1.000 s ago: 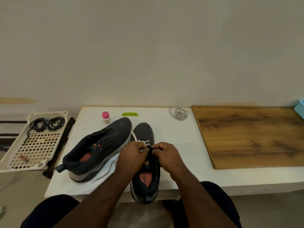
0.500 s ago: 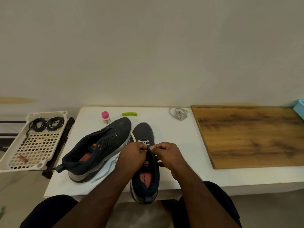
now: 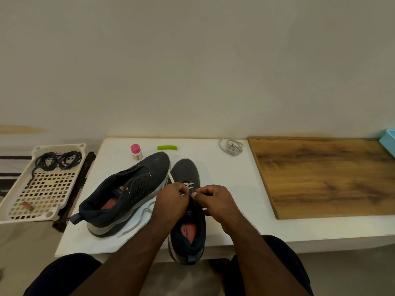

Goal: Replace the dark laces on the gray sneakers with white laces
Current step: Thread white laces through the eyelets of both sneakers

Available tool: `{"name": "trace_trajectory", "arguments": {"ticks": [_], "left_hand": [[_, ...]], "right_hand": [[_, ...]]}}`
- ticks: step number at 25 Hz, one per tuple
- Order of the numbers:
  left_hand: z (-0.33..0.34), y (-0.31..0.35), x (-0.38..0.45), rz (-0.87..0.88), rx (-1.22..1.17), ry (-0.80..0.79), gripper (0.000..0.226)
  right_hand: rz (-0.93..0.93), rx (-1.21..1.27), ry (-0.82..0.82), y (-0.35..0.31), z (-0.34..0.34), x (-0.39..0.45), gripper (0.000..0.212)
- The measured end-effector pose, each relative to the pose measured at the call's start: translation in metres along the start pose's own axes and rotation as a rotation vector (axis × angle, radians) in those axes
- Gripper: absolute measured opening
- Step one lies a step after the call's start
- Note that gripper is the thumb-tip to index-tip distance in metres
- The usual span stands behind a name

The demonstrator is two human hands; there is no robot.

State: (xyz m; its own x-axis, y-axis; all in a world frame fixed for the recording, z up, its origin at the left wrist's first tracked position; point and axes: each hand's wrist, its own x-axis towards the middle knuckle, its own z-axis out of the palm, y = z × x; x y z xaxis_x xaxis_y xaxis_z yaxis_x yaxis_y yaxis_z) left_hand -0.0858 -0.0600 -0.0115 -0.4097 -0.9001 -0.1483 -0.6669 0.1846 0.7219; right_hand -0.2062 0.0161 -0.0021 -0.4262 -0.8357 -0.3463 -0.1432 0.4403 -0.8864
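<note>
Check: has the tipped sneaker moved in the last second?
No. The tipped sneaker keeps its toe just below the pink-capped bottle throughout.

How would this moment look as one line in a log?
step: threading white lace | shoe: right-side sneaker | left hand: pinches lace | right hand: pinches lace | spare lace: untouched

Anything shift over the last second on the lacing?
Barely. Both hands stay pinching the white lace over the near sneaker; the right hand edged slightly outward, the left hand held. The tilted sneaker, spare coiled lace and dark laces in the tray are unmoved.
</note>
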Motion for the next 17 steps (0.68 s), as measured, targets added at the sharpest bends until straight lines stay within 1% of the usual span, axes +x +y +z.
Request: {"name": "trace_trajectory", "arguments": {"ticks": [3, 7, 8, 11, 12, 15, 17], "left_hand": [[0.0031, -0.0023, 0.0009, 0.004, -0.036, -0.01, 0.019], [0.0055, -0.0013, 0.001, -0.008, -0.08, 0.014, 0.023], [0.0057, -0.0011, 0.0007, -0.013, -0.087, 0.013, 0.023], [0.0067, -0.0025, 0.0005, -0.019, -0.099, -0.009, 0.021], [0.0068, -0.0027, 0.0007, -0.023, -0.101, -0.014, 0.02], [0.0069, -0.0011, -0.0001, -0.037, -0.118, -0.02, 0.019], [0.0058, 0.0013, -0.0014, -0.056, -0.132, -0.022, 0.021]], "right_hand": [[-0.011, -0.02, -0.002, 0.0017, -0.001, 0.0004, 0.009], [-0.077, -0.238, 0.072, 0.0049, 0.0028, 0.0032, 0.023], [-0.074, -0.241, 0.072, 0.0055, 0.003, 0.0042, 0.023], [-0.041, -0.146, 0.012, 0.0054, 0.0005, 0.0036, 0.014], [-0.05, -0.144, -0.002, 0.005, -0.0005, 0.0027, 0.017], [-0.129, -0.31, 0.02, 0.0017, -0.0009, 0.0004, 0.02], [-0.14, -0.418, 0.063, -0.0012, 0.0011, 0.0007, 0.026]]}}
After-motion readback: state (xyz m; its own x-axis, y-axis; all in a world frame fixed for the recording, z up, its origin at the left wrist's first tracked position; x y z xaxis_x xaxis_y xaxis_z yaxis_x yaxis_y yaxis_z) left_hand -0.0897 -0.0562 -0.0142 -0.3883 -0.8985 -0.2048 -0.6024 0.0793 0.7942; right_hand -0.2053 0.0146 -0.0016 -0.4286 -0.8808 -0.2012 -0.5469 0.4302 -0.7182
